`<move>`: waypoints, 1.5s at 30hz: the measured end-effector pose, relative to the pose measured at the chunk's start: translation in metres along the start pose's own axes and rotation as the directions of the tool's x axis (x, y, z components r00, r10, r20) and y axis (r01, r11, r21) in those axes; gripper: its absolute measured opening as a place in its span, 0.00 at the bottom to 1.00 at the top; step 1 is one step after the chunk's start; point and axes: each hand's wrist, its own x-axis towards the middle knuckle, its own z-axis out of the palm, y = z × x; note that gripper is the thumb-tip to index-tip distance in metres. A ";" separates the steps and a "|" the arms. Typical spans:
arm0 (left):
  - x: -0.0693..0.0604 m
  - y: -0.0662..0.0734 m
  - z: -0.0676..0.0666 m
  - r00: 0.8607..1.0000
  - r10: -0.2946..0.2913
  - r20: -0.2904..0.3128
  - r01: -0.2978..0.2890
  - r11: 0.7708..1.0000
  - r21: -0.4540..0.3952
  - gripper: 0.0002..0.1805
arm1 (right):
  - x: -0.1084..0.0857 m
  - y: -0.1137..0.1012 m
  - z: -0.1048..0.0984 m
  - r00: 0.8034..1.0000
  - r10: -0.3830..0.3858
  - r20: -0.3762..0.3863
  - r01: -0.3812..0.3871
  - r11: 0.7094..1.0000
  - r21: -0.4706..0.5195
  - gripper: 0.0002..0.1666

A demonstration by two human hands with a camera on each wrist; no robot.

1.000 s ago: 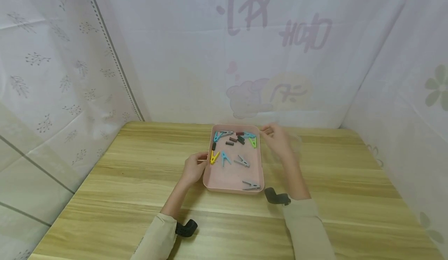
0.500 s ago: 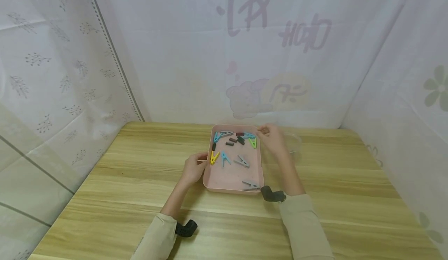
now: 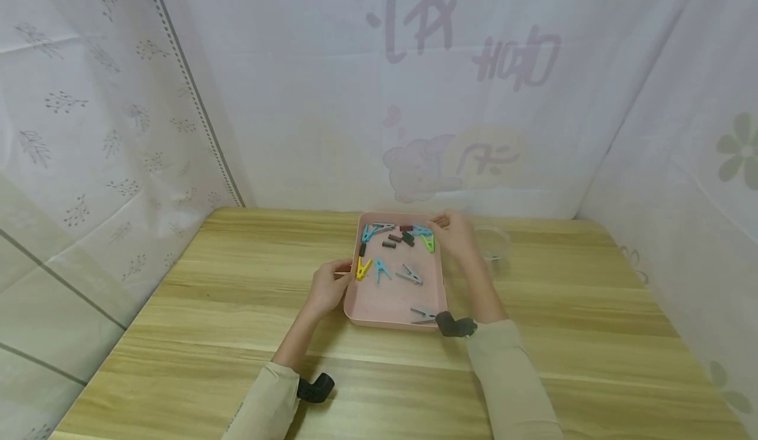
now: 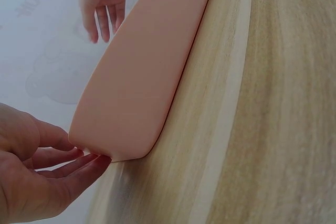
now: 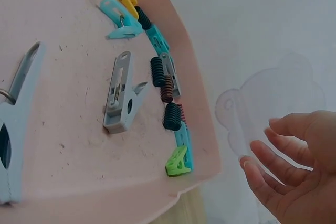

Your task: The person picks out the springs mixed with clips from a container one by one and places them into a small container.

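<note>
In the head view, a pink tray point(image 3: 393, 298) holds several plastic clips, including a yellow clip point(image 3: 362, 268), a light-blue clip point(image 3: 381, 268) and a green clip point(image 3: 429, 243), plus several small dark springs point(image 3: 389, 244). My left hand point(image 3: 328, 287) is at the tray's left side; in the left wrist view its fingertips touch the outer wall, fingers fairly straight. Over the far right corner, beside the green clip, hovers my right hand point(image 3: 460, 239). The right wrist view shows that hand point(image 5: 294, 161) empty, its fingers loosely bent and apart, beyond the tray's wall.
A clear round container point(image 3: 493, 244) stands on the wooden table point(image 3: 562, 308), right of my right hand. Printed curtains point(image 3: 331, 98) close off the back and both sides. A black device is strapped at each wrist; the right one overlaps the tray's near right corner.
My right hand has moved left, from outside the tray's right edge to over its far right corner, uncovering the clear container. My left hand and the tray have stayed put.
</note>
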 end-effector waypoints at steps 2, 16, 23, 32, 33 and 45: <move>0.000 0.000 0.000 1.000 -0.002 0.000 0.002 1.000 0.000 0.19 | 0.002 0.000 0.002 1.000 -0.001 -0.003 0.001 1.000 -0.005 0.19; -0.001 0.001 -0.001 1.000 -0.001 0.004 0.001 1.000 0.007 0.20 | 0.011 0.002 0.015 1.000 0.010 -0.024 -0.011 1.000 -0.029 0.19; -0.001 0.000 0.000 1.000 -0.005 0.011 0.005 1.000 -0.001 0.19 | 0.015 0.005 0.023 0.999 0.042 -0.022 -0.042 0.999 -0.006 0.19; 0.000 -0.001 0.000 1.000 -0.005 0.008 0.005 1.000 0.001 0.19 | 0.022 0.007 0.031 0.999 0.032 -0.035 -0.032 0.999 0.006 0.19; 0.000 -0.001 0.000 1.000 -0.005 0.008 0.005 1.000 0.001 0.19 | 0.023 0.007 0.033 0.999 0.024 -0.041 -0.023 1.000 0.008 0.19; 0.000 0.000 0.000 1.000 -0.011 0.006 0.012 1.000 -0.007 0.19 | 0.032 0.011 0.050 0.995 0.050 -0.087 -0.049 0.999 0.016 0.16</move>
